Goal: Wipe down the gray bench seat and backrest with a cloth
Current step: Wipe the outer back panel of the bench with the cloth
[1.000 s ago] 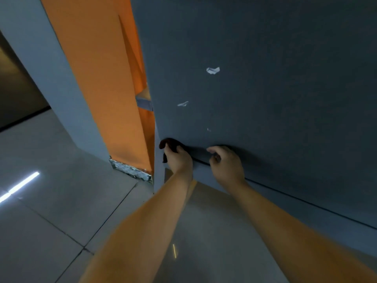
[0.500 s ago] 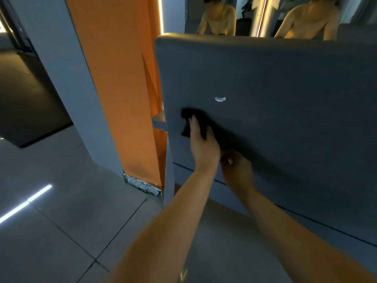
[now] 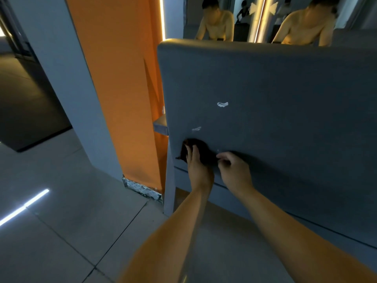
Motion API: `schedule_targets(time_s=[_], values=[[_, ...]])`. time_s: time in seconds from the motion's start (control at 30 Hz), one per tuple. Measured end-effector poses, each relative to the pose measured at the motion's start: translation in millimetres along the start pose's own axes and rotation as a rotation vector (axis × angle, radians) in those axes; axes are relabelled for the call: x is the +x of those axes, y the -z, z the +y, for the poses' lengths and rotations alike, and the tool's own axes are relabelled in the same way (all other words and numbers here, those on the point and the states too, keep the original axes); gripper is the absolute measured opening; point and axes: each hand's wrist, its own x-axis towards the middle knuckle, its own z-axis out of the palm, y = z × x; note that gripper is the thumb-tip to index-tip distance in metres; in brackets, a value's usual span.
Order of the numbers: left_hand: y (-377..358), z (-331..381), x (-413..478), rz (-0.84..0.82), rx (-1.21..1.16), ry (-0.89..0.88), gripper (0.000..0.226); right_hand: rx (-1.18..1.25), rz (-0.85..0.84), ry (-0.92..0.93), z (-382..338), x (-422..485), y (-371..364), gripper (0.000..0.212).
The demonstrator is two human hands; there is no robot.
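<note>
with my left hand (image 3: 196, 168) pressing the cloth (image 3: 203, 150) flat low on the backrest (image 3: 275, 94), mid-frame, and my right hand (image 3: 234, 170) pinching its edge, wiping upward could snag the torn white spots (image 3: 222, 104).

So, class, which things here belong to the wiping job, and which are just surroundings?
Job: dark cloth, gray bench, left hand pressing the cloth, right hand beside it.
Surroundings: orange panel, tiled floor, mirror above the bench, floor light strip.

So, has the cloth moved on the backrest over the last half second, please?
Yes: the cloth has slid down, now below the lower white tear it covered before.
</note>
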Motion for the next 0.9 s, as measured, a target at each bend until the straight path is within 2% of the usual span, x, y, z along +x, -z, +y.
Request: schedule_targets(time_s=[0.1,0.17,0.23,0.4,0.57,0.63,0.77,0.9], values=[[0.8,38.8,4.7,0.04,-0.045,-0.212,0.061,-0.027,0.036,0.014,0.2,1.5,-2.1,0.021],[1.2,53.4,15.1,0.028,0.016,-0.357,0.057,-0.059,0.081,0.048,2.0,5.5,-5.0,0.024],[2.8,44.9,24.4,0.012,0.093,-0.414,0.055,-0.111,0.1,0.065,4.1,10.6,-6.9,0.023],[10.3,-15.2,28.8,-0.019,0.192,-0.343,0.056,-0.083,0.036,0.03,5.8,14.0,-3.8,0.027],[8.0,-9.1,21.9,0.026,0.118,-0.308,0.054,-0.112,-0.005,0.043,7.3,9.0,-2.6,0.03],[10.0,8.0,21.4,0.041,0.083,-0.348,0.052,-0.137,-0.007,0.051,9.9,9.8,-3.7,0.027],[10.7,19.1,38.0,0.037,0.239,-0.526,0.053,-0.136,0.033,0.059,16.8,14.5,-8.1,0.028],[15.4,-25.3,33.3,0.002,0.319,-0.404,0.06,-0.123,0.031,0.052,17.4,13.2,-8.9,0.023]])
